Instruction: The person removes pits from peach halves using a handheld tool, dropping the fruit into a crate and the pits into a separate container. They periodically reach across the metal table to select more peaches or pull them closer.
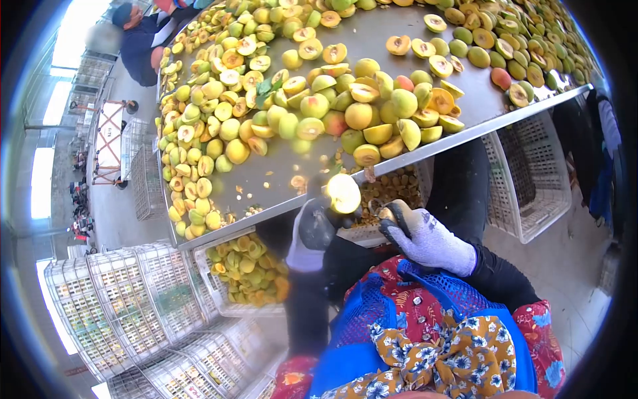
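My left hand, in a pale glove with dark palm and fingers, grips a halved yellow stone fruit, its cut face bright in the light. Close by on the right, my right hand wears a similar glove. Its fingers are curled together around something small and thin that I cannot make out. Both hands are just off the near metal edge of a table heaped with whole and halved yellow-green stone fruit. Below the hands, a crate holds small brown pits and scraps.
A white crate of fruit halves stands under the table edge at left. Stacked plastic crates fill the lower left, and another crate stands at right. A person in dark clothing is at the far left table end.
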Available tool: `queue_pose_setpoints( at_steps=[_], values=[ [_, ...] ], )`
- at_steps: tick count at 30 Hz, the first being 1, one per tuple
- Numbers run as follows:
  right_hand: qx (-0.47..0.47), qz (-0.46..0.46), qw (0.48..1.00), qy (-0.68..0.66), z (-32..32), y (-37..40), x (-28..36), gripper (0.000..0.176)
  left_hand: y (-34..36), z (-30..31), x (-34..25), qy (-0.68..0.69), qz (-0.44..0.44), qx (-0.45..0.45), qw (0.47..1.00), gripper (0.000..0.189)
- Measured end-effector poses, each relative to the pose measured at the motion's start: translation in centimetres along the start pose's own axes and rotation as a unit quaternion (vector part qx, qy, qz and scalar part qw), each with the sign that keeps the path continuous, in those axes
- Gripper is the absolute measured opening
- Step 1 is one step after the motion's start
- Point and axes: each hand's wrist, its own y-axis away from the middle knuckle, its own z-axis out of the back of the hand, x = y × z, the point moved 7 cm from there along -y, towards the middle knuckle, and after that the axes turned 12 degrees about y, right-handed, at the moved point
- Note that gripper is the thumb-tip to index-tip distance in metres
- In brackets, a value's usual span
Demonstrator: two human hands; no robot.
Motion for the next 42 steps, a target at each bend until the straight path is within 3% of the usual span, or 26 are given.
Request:
queue_pose_setpoints(
  at_steps=[1, 4, 7, 10, 13, 14, 15, 17, 19, 20, 21, 22, 24, 25, 27, 28, 29, 32, 33, 39, 42],
  values=[
    [-0.017, 0.026, 0.999, 0.03, 0.0, 0.3, 0.3, 0.032, -0.2, -0.2, 1.6, 0.051, 0.001, -0.031, 0.998, 0.037],
    [0.007, 0.009, 0.999, 0.049, 0.5, 0.9, 1.1, 0.032, 0.0, 1.2, 4.9, -0.021, -0.018, -0.141, 0.99, 0.046],
    [-0.017, 0.02, 0.997, 0.072, 0.2, 1.7, 0.8, 0.034, 0.6, -1.7, 5.4, -0.173, -0.096, -0.139, 0.97, 0.045],
    [-0.011, 0.017, 0.996, 0.09, -0.2, 1.9, 0.8, 0.036, 0.6, -3.0, 5.6, -0.184, -0.093, -0.152, 0.967, 0.037],
    [0.008, 0.003, 0.996, 0.083, -1.1, 2.1, 0.4, 0.035, 0.7, -4.4, 4.7, -0.433, -0.159, -0.132, 0.877, 0.033],
    [0.015, -0.004, 0.997, 0.078, -1.6, 2.1, 0.1, 0.035, 0.9, -5.0, 4.4, -0.52, -0.195, -0.128, 0.821, 0.033],
    [-0.003, 0.06, 0.991, 0.118, -2.1, 2.2, 0.2, 0.035, 1.1, -5.7, 4.4, -0.616, -0.245, -0.113, 0.74, 0.035],
    [-0.036, 0.188, 0.961, 0.199, -3.1, 2.9, 0.2, 0.036, 0.6, -3.7, 5.2, -0.473, -0.219, -0.143, 0.841, 0.036],
    [0.075, -0.029, 0.995, -0.051, -2.5, 1.6, -1.7, 0.037, 0.0, -2.5, 6.0, -0.379, -0.216, -0.155, 0.886, 0.038],
    [0.126, -0.139, 0.966, -0.178, -2.4, 1.7, -2.4, 0.038, -0.2, -1.7, 6.3, -0.344, -0.187, -0.144, 0.909, 0.037],
    [0.155, -0.156, 0.952, -0.212, -1.9, 1.7, -2.4, 0.038, -0.5, -1.2, 6.5, -0.308, -0.157, -0.135, 0.929, 0.037],
    [0.162, -0.152, 0.955, -0.196, -1.6, 1.6, -2.7, 0.035, -0.8, -1.0, 6.7, -0.272, -0.127, -0.129, 0.945, 0.038],
    [0.073, -0.044, 0.996, 0.002, -0.3, 1.5, -1.8, 0.032, -0.7, -1.4, 6.8, -0.239, -0.061, -0.125, 0.961, 0.038],
    [0.036, -0.05, 0.998, -0.004, 0.2, 1.5, -1.7, 0.029, -0.5, -1.1, 6.8, -0.197, -0.054, -0.132, 0.97, 0.039],
    [-0.038, -0.059, 0.997, -0.017, 1.4, 1.5, -1.4, 0.025, -0.5, -2.4, 6.0, -0.296, -0.089, -0.114, 0.944, 0.038],
    [-0.033, -0.057, 0.998, -0.012, 1.0, 1.6, -1.5, 0.026, -0.3, -2.8, 5.8, -0.344, -0.104, -0.105, 0.927, 0.038],
    [-0.026, -0.056, 0.998, -0.009, 0.4, 1.9, -1.6, 0.026, -0.2, -0.7, 6.6, -0.003, -0.078, -0.066, 0.995, 0.037],
    [-0.018, -0.033, 0.999, 0.011, -0.6, 2.5, -1.5, 0.03, -0.5, -2.7, 7.1, 0.091, -0.073, 0.019, 0.993, 0.036],
    [-0.023, -0.022, 0.999, 0.021, -0.7, 2.6, -1.2, 0.031, -0.3, -2.4, 7.4, 0.09, -0.097, -0.048, 0.99, 0.035],
    [-0.042, -0.034, 0.997, 0.061, -0.9, 3.0, -0.8, 0.031, 0.5, -2.4, 7.1, -0.158, -0.179, -0.186, 0.953, 0.053],
    [-0.039, -0.047, 0.997, 0.035, -1.6, 2.8, -1.0, 0.032, 1.1, -2.4, 7.8, -0.132, -0.15, -0.212, 0.957, 0.052]
  ],
)
